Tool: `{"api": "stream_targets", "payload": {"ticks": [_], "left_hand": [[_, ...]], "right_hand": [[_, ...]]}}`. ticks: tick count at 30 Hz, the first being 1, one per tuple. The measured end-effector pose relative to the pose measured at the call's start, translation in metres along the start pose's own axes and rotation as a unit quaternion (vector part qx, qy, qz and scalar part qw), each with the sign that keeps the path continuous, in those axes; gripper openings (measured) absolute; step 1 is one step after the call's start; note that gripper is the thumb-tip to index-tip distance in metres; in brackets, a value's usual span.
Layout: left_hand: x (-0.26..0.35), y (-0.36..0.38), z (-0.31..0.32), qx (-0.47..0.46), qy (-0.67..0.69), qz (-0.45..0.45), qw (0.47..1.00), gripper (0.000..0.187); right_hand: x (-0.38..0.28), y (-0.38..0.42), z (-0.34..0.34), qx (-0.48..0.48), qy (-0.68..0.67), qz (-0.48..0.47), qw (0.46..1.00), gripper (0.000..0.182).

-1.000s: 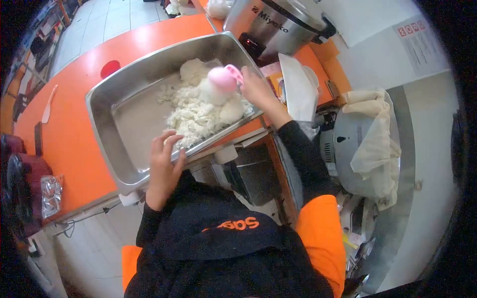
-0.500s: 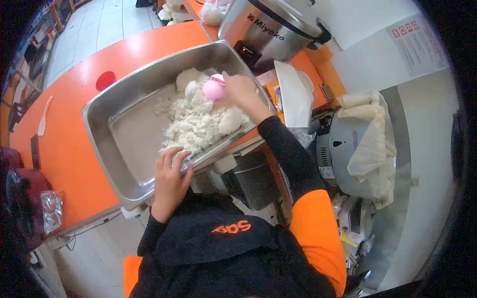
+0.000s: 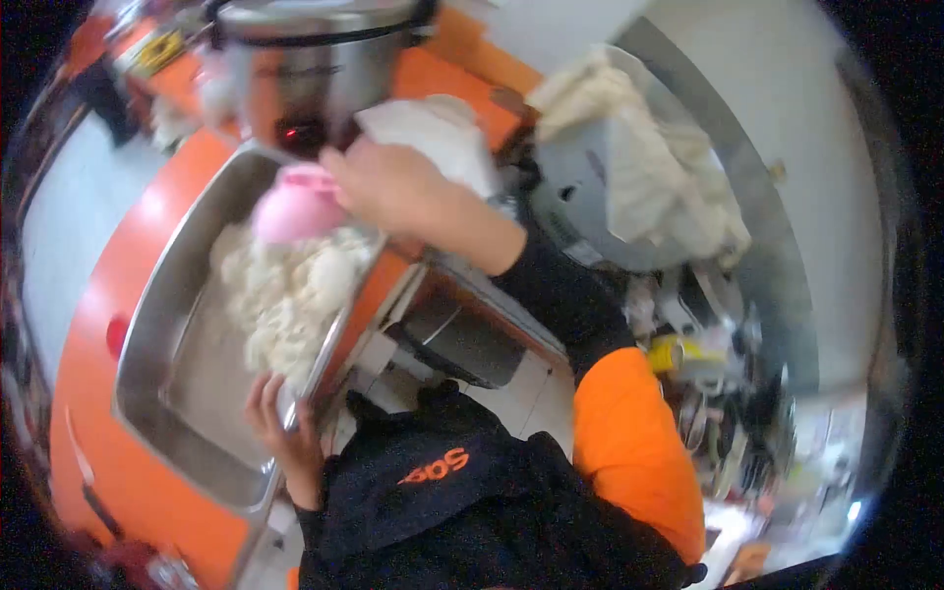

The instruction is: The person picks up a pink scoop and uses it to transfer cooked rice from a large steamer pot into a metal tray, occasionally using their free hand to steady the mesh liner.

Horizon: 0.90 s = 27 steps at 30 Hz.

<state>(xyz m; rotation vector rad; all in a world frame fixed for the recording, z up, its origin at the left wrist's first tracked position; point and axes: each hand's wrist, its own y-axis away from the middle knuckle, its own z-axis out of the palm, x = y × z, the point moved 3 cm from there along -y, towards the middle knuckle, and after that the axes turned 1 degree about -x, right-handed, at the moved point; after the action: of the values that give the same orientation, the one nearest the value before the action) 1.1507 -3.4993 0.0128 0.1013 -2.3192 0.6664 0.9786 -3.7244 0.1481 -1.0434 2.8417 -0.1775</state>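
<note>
head view: the right hand [image 3: 388, 187] was extended forward over the far end of the metal tray [image 3: 157, 324], forearm running diagonally from the lower right, black sleeve covering the arm up to the wrist. its fingers were closed around one pink cup [image 3: 295, 205], gripping it at its right side. the cup lay tilted, its rounded body directed toward the left and down onto the rice [image 3: 280, 285]; its long axis ran roughly left to right. the cup was positioned at the top of the rice mound, touching it or just above it; contact could not be confirmed because of blur.

the left hand [image 3: 280, 428] was placed at the near rim of the tray, fingers curled over the edge and clamped on it, wrist bent back toward the body.

the tray's long axis ran from lower left to upper right along the orange counter [image 3: 84, 393]. count: one tray, one cup, one mound of rice. one rice cooker [image 3: 305, 69] stood beyond the tray, just behind the right hand.
</note>
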Motion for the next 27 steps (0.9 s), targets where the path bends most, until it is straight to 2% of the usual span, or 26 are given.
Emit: {"api": "stream_targets", "payload": {"ticks": [3, 5, 6, 11, 12, 13, 14, 15, 17, 19, 20, 23, 24, 27], "left_hand": [[0.017, -0.006, 0.017, 0.047, 0.096, 0.049, 0.993, 0.027], [0.023, -0.007, 0.041, 0.051, 0.164, 0.112, 0.979, 0.026], [0.03, -0.01, 0.055, 0.055, 0.195, 0.141, 0.969, 0.025], [0.119, -0.018, 0.14, -0.065, 0.263, 0.195, 0.943, 0.025], [0.131, -0.012, 0.165, -0.088, 0.257, 0.201, 0.941, 0.026], [0.135, -0.005, 0.191, -0.111, 0.25, 0.203, 0.94, 0.026], [0.147, -0.001, 0.213, -0.134, 0.224, 0.242, 0.935, 0.03], [0.155, 0.008, 0.24, -0.185, 0.232, 0.217, 0.93, 0.033], [0.17, 0.029, 0.284, -0.192, 0.197, 0.224, 0.935, 0.039], [0.175, 0.049, 0.326, -0.223, 0.184, 0.187, 0.939, 0.043], [0.181, 0.055, 0.344, -0.237, 0.176, 0.164, 0.941, 0.045], [0.201, 0.06, 0.382, -0.216, 0.141, 0.172, 0.951, 0.051], [0.196, 0.063, 0.394, -0.217, 0.126, 0.156, 0.955, 0.049], [0.197, 0.066, 0.404, -0.191, 0.018, 0.188, 0.963, 0.047]], "right_hand": [[0.038, 0.048, -0.115, 0.08, -0.048, 0.085, 0.992, 0.025], [0.073, 0.082, -0.171, 0.247, 0.034, 0.005, 0.968, 0.026], [0.086, 0.097, -0.194, 0.243, 0.042, 0.057, 0.967, 0.027], [0.141, 0.173, -0.309, 0.232, 0.064, 0.285, 0.928, 0.028], [0.169, 0.191, -0.32, 0.234, 0.132, 0.284, 0.92, 0.03], [0.206, 0.203, -0.321, 0.232, 0.2, 0.281, 0.91, 0.032], [0.243, 0.217, -0.324, 0.231, 0.265, 0.277, 0.894, 0.034], [0.282, 0.23, -0.321, 0.196, 0.284, 0.272, 0.898, 0.03], [0.353, 0.252, -0.301, 0.128, 0.317, 0.265, 0.902, 0.025], [0.396, 0.269, -0.266, 0.036, 0.322, 0.354, 0.877, 0.023], [0.42, 0.274, -0.249, 0.013, 0.302, 0.345, 0.889, 0.023], [0.489, 0.286, -0.195, -0.034, 0.259, 0.299, 0.918, 0.022], [0.505, 0.286, -0.179, -0.054, 0.259, 0.298, 0.917, 0.02], [0.535, 0.274, -0.151, -0.11, 0.279, 0.301, 0.905, 0.015]]}}
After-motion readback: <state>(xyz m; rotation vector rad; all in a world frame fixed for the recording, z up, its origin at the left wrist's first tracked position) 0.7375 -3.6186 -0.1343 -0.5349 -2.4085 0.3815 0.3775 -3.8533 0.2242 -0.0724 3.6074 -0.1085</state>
